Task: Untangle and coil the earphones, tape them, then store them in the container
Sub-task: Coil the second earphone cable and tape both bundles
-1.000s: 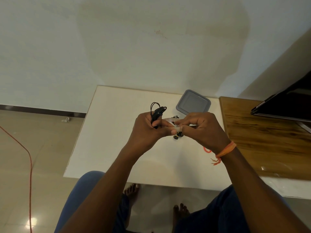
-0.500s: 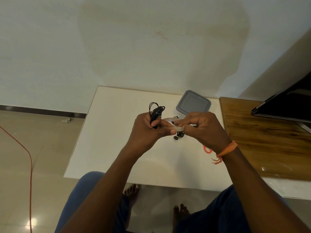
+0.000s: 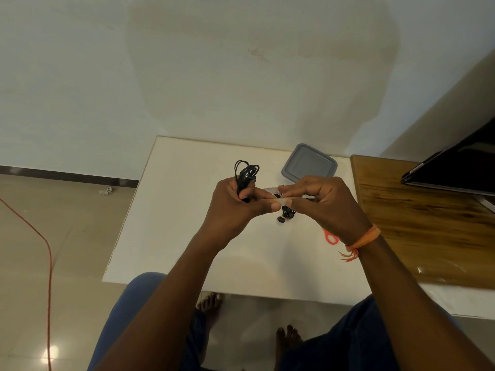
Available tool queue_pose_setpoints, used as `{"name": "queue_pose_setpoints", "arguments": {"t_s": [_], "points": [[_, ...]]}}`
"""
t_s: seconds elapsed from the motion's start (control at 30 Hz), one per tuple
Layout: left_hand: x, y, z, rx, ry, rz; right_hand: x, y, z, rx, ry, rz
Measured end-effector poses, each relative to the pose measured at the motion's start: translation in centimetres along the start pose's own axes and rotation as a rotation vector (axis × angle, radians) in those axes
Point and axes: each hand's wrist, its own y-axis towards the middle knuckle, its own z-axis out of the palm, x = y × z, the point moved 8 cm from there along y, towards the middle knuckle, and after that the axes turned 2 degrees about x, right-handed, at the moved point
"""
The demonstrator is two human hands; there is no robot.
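My left hand (image 3: 235, 207) grips a coiled bundle of black earphones (image 3: 246, 174), whose loops stick up above the fist. A strip of pale tape (image 3: 284, 200) stretches from the left thumb to my right hand (image 3: 325, 203), which pinches its other end. The earbuds (image 3: 286, 213) dangle below the tape between both hands. A grey square container (image 3: 309, 163) with its lid on sits on the white table (image 3: 171, 210) just beyond my right hand.
Red scissor handles (image 3: 330, 236) peek out from under my right wrist. A wooden board (image 3: 417, 223) lies on the right, with a dark screen (image 3: 458, 167) resting over its far end. An orange cable (image 3: 45, 250) runs across the floor at left.
Both hands stay close together over the table. The earphone bundle has tilted slightly and the tape strip is drawn a little tighter between the hands.
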Motion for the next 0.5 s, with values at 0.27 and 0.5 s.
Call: {"name": "queue_pose_setpoints", "arguments": {"t_s": [0.27,0.5], "points": [[0.6,0.2,0.3,0.023,-0.024,-0.013,-0.3,0.2,-0.1,0.007,-0.013,0.025],[1.8,0.8,-0.5,0.065,-0.177,-0.080,-1.0,-0.4,1.0,0.171,0.346,0.229]]}}
